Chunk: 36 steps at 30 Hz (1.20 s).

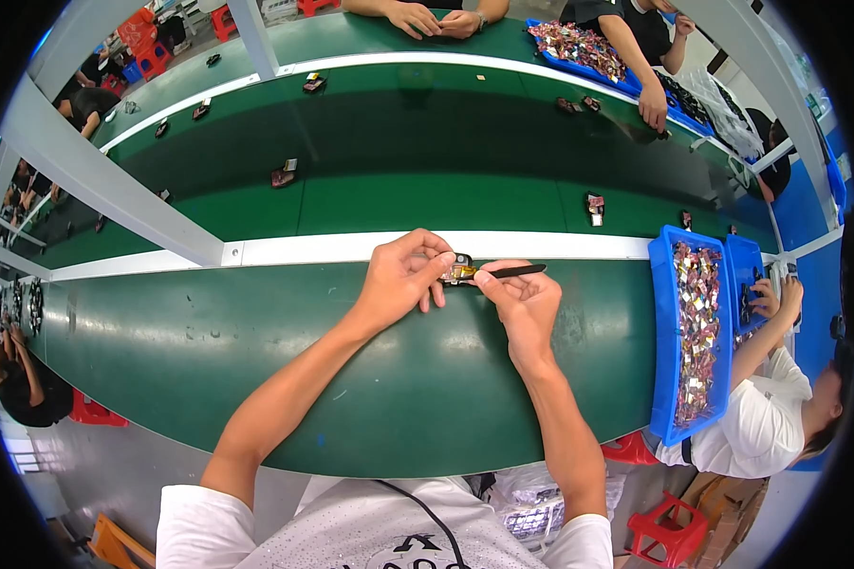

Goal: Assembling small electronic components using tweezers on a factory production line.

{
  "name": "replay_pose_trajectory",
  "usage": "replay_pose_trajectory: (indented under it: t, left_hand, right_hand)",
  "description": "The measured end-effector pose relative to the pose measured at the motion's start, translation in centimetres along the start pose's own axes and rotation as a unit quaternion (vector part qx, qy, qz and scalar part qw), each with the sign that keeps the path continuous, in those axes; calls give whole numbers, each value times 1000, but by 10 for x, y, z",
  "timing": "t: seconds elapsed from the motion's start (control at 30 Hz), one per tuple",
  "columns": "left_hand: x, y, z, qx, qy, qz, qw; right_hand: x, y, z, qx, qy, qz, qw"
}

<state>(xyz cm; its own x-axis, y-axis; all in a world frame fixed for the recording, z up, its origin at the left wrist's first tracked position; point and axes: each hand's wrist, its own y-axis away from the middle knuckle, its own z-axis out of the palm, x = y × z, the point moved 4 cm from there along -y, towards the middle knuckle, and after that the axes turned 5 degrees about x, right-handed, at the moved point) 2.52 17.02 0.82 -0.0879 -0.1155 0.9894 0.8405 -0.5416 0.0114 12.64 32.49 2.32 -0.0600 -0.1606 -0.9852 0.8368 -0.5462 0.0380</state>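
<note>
Near the far edge of the green worktop (pixel 256 379), my left hand (pixel 397 277) pinches a small black casing (pixel 459 271) with shiny and yellow parts inside. My right hand (pixel 524 308) grips a slim black hand tool (pixel 520 271), probably tweezers, its dark end pointing right. The tool's working tip meets the casing, but my fingers partly cover the spot. Both hands sit close together just before the white rail (pixel 427 245).
Past the rail, a green conveyor belt (pixel 503 204) carries similar small devices, including one device (pixel 594 209) at right and another device (pixel 284 174) at left. A blue tray (pixel 667 379) of small colourful parts stands at right. Co-workers sit around; a white post (pixel 133 180) slants at left.
</note>
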Motion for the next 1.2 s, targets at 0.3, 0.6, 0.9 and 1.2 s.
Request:
replay_pose_trajectory:
  t: [0.3, 0.6, 0.9, 1.2]
  left_hand:
    - [2, -4, -4, -40, 51, -23, 998]
    - [3, -4, -5, -42, 48, -25, 998]
    - [-1, -5, -7, -35, 53, -32, 997]
    - [-2, -5, -8, -27, 53, -21, 998]
  right_hand:
    - [0, 7, 1, 16, 93, -184, 978]
    - [-2, 6, 1, 20, 133, -246, 960]
    - [-5, 8, 6, 14, 143, -259, 955]
    - [1, 6, 1, 19, 138, -233, 963]
